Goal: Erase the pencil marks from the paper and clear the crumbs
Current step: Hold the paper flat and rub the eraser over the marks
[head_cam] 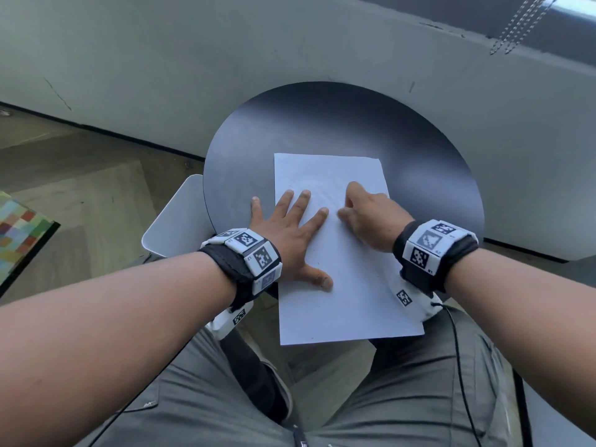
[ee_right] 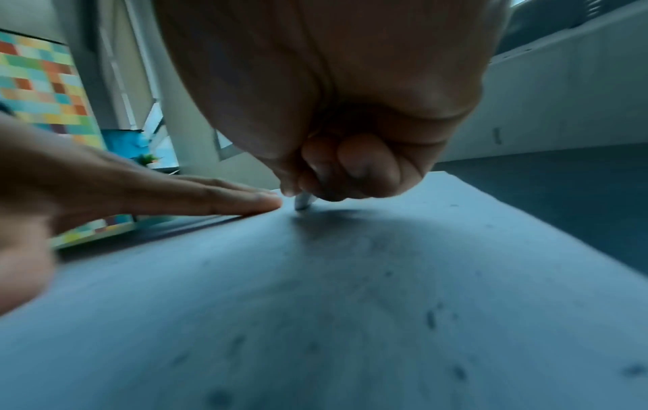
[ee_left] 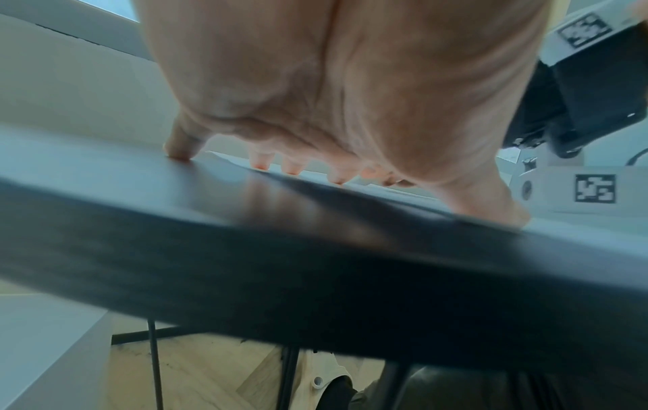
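On the round dark surface (head_cam: 322,124), the left hand (head_cam: 287,233) lies released, flat on the paper (head_cam: 348,301) — the right hand (head_cam: 371,217), its grip grasping a small eraser (ee_right: 303,202), presses it down beside crumbs (ee_right: 431,319).

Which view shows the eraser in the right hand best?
The right wrist view: the eraser pokes out below the curled fingers, its tip on the paper. The head view hides it under the right hand; the left wrist view does not show it.
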A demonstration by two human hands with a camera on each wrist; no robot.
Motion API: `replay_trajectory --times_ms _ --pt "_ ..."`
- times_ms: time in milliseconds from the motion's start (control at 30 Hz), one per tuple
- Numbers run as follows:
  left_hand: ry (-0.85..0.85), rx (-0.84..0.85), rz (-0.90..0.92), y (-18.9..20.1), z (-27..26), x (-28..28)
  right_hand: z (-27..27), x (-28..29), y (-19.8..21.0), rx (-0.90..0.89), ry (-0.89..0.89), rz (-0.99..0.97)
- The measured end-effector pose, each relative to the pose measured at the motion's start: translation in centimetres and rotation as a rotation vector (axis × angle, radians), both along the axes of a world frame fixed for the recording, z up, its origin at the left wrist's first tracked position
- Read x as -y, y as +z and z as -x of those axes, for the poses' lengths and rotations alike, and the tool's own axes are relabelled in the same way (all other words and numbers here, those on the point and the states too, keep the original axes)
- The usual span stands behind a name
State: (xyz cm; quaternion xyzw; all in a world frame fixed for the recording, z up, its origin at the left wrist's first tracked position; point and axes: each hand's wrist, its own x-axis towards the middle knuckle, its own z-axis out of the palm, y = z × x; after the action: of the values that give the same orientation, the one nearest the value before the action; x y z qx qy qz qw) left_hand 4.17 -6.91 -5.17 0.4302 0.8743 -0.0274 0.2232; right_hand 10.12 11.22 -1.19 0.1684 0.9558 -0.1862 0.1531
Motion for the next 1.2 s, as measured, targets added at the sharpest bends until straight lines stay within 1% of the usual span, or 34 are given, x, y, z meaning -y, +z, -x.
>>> replay_trajectory --times_ms 100,133,167,300,367,467,533,633,700,733,767,800,900,933,1000,1100,1167,1200 --pt "-0.009 0.008 -0.004 0.0 -0.1 -0.1 -1.6 1.4 -0.2 0.113 0.186 -0.052" --pt "-0.009 0.008 -0.002 0.0 -0.1 -0.1 -1.8 1.3 -0.2 0.132 0.205 -0.076" --pt "-0.008 0.007 0.001 0.0 -0.1 -0.1 -1.6 0.9 -0.2 0.127 0.189 -0.103" --pt "-0.018 0.001 0.020 0.3 0.0 -0.1 -1.1 -1.7 0.1 0.100 -0.005 -0.171" --pt "-0.053 -0.008 0.024 0.9 0.5 0.1 -1.0 -2.7 -0.1 0.098 -0.024 -0.224" --pt "-0.106 -0.039 0.005 1.4 1.4 0.7 -1.2 -3.1 -0.2 0.067 0.002 -0.256" --pt "-0.109 -0.050 -0.003 1.0 1.7 1.2 -1.9 -1.8 0.1 0.003 0.092 -0.229" --pt "-0.083 -0.022 -0.002 0.3 1.7 1.5 -3.8 1.8 0.5 -0.053 0.345 -0.163" --pt "-0.083 -0.015 0.000 0.0 1.6 1.4 -4.9 3.7 0.1 -0.105 0.530 -0.211" --pt "-0.080 -0.015 -0.001 -0.1 1.5 1.4 -4.9 3.9 -0.2 -0.124 0.584 -0.253" --pt "-0.078 -0.018 -0.001 -0.1 1.6 1.4 -4.4 3.7 -0.3 -0.132 0.587 -0.284" --pt "-0.076 -0.021 0.002 -0.1 1.6 1.4 -3.5 3.1 -0.4 -0.124 0.540 -0.305" --pt "-0.078 -0.026 0.006 -0.3 1.7 1.4 -0.6 0.6 -0.3 -0.076 0.309 -0.372" --pt "-0.078 -0.028 0.004 -0.4 1.7 1.4 -0.2 0.2 -0.1 -0.069 0.280 -0.374" --pt "-0.075 -0.024 0.003 -0.4 1.7 1.4 -0.8 1.0 0.2 -0.062 0.357 -0.340" --pt "-0.075 -0.014 -0.003 -0.6 1.7 1.4 -3.5 3.6 0.4 -0.050 0.557 -0.260" --pt "-0.082 -0.007 -0.003 -0.6 1.8 1.4 -3.8 3.9 0.5 -0.080 0.608 -0.293" --pt "-0.085 -0.004 -0.001 -0.6 1.8 1.4 -3.3 3.7 0.5 -0.085 0.589 -0.318"
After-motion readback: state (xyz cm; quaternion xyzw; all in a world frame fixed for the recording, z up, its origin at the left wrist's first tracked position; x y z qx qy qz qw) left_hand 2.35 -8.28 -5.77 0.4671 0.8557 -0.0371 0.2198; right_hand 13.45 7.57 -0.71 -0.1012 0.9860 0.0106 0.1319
